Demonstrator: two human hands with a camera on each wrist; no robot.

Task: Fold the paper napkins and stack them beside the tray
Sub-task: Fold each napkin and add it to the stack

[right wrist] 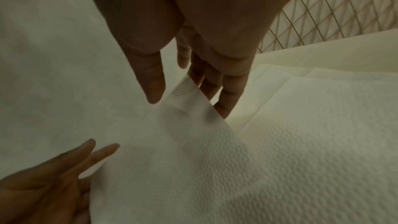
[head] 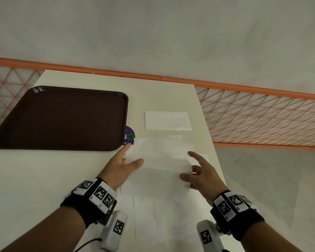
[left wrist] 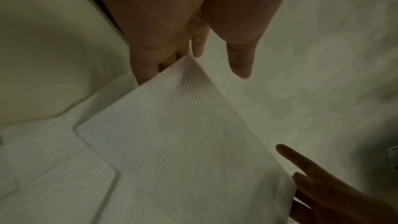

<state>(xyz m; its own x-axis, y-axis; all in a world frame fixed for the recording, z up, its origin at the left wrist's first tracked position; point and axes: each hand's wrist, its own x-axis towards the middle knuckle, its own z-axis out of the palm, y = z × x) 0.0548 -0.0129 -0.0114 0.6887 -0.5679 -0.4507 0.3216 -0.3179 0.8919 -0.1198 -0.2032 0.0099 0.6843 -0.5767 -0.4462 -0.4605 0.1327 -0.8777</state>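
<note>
- The napkin (head: 164,168) in play is lifted off the bench (head: 43,179) between the two hands, near the right edge, its far corners raised.
- The left hand (head: 121,167) has the left corner (left wrist: 185,67) against its fingers (left wrist: 146,67), thumb (left wrist: 240,60) held clear of the paper; fingers fairly straight, forefinger pointing at the tray corner. Whether it truly pinches the paper, I cannot tell.
- The right hand (head: 201,172) takes the other corner (right wrist: 187,94) on its fingers (right wrist: 228,98), thumb (right wrist: 154,83) hovering just off the sheet; fingers spread and loose. Again, a real pinch or only a support — cannot tell.
- Under the lifted sheet, more unfolded napkins (head: 153,211) lie flat and overlapping, running down toward the near edge of the bench.
- Beyond them, toward the far right corner, one folded napkin (head: 167,120) lies flat as a neat rectangle, just beside the tray but apart from it.
- The brown tray (head: 62,117) sits on the left half of the bench, reaching toward the far edge.
- A round purple sticker (head: 130,136) peeks out from under the tray's near right corner, touching the edge of the spread napkins.
- Both wrists wear black bands with square coded markers (head: 100,193).
- Past the bench's far and right edges runs an orange wire grid fence (head: 262,115).
</note>
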